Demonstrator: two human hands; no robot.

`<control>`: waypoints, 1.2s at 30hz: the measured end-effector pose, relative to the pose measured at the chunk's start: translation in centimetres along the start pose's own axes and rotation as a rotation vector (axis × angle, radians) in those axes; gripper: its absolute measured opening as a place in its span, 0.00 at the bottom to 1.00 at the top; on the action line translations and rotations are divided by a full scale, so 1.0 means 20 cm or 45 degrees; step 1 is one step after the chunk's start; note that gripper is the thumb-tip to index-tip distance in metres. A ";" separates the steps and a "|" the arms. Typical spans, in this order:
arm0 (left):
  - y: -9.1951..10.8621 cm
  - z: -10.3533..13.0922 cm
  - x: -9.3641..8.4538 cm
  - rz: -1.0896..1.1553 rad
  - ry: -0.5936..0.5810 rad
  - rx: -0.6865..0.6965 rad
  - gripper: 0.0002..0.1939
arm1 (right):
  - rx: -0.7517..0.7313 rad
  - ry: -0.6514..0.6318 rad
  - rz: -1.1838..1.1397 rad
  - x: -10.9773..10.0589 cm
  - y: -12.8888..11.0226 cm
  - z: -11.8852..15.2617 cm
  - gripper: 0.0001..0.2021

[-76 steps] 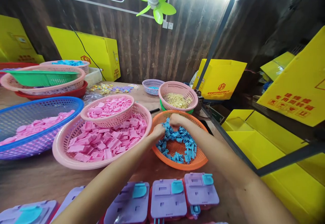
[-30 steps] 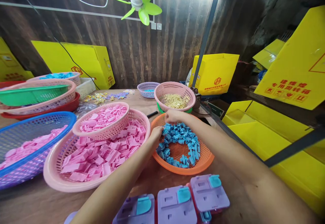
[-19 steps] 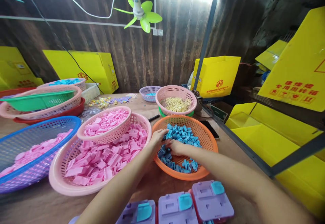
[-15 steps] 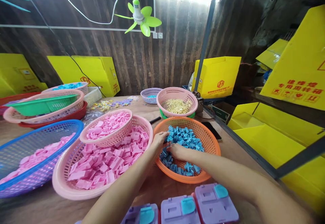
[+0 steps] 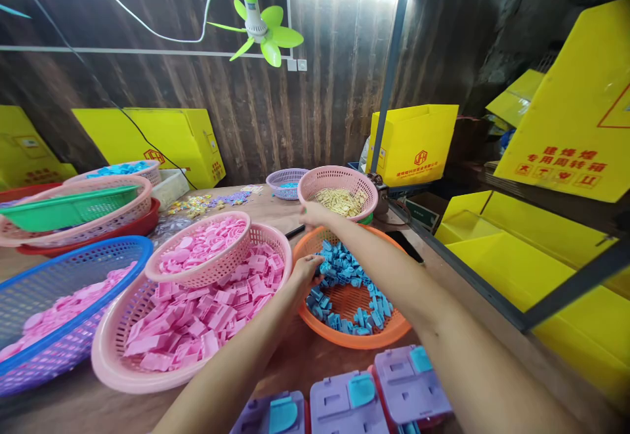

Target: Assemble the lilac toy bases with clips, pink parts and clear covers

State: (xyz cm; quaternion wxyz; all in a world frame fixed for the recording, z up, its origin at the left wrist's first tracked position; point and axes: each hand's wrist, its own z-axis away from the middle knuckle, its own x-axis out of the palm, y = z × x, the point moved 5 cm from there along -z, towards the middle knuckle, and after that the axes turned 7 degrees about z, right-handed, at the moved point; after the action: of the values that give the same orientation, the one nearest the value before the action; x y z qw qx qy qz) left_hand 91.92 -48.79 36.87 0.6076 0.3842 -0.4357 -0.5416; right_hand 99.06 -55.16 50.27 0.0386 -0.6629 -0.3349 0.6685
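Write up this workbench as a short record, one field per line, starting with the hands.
left hand: over the left side of the orange basket, fingers at the blue plastic pieces; grip unclear
right hand: near the orange basket's far rim, beside the far pink basket; contents unclear
orange basket: blue pieces around a bare patch
far pink basket: cream-coloured pieces
large pink basket: pink pieces
front: purple-lidded boxes with turquoise latches

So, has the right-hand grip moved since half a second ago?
Yes, the right-hand grip has moved up and forward, from inside the orange basket toward its far rim.
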 end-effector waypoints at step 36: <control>0.01 0.19 0.04 0.125 -0.135 -0.080 0.10 | 0.070 -0.224 -0.120 0.39 0.59 0.64 0.15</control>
State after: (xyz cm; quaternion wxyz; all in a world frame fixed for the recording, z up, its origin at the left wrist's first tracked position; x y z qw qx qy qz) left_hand 88.48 -49.63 38.32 0.6214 0.3139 -0.4683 -0.5440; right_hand 91.22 -65.57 36.37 0.0587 -0.5838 -0.3493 0.7306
